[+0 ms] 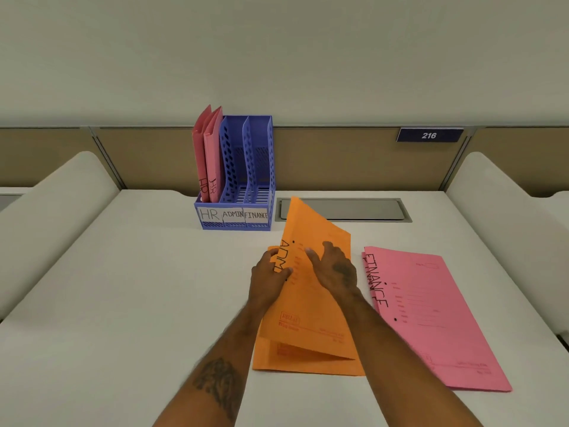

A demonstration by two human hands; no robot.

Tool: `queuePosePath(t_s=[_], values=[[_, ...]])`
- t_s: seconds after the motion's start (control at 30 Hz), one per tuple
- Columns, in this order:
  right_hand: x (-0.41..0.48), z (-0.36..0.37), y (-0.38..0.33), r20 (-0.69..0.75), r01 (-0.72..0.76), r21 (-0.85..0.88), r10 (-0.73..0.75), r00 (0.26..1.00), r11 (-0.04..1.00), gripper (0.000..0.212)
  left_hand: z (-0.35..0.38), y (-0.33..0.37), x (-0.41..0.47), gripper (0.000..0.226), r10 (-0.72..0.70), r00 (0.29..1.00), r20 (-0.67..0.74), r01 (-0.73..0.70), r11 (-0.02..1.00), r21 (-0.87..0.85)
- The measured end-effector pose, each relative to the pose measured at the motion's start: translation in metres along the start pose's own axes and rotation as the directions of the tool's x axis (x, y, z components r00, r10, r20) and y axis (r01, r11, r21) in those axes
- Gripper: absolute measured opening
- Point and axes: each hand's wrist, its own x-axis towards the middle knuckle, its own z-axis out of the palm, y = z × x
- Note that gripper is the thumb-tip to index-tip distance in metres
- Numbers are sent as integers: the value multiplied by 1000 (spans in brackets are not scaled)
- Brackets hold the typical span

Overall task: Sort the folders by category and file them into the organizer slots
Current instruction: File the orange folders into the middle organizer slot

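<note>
A blue three-slot organizer labelled HR, ADMIN, FINANCE stands at the back of the desk. Two pink HR folders stand upright in its left slot; the other two slots hold nothing. An orange ADMIN folder is tilted up off the desk, with my left hand gripping its left edge and my right hand spread flat on its front. Another orange folder lies flat beneath it. To the right, pink FINANCE folders lie flat in a stack.
A grey cable-hatch cover is set into the desk behind the orange folder. Tan partition panels with a "216" sign close the back. Raised white dividers border the desk on both sides.
</note>
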Motion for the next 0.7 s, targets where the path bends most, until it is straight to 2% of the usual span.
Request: queuePosePath(t_s=[0.13,0.3,0.37,0.5,0.7], values=[[24,-51,-64,-128,129,24,-125,984,991,82,-16,23,8,41,117,982,-146,-115,993,22],[39,-107,-146,-194,207,86,-188,963,974,96,-36,45,14,22,266,923,-280,-262,964,52],[42,-122,-172,-239,218,104,-188,953,970,88,-43,50,15,17,324,894,-309,-306,946,107],[46,-136,-211,-337,221,174,-153,929,960,50,-66,50,21,15,411,836,-364,-353,910,218],[50,-133,-260,-357,199,205,-116,927,958,34,-114,46,34,22,502,818,-281,-454,863,220]])
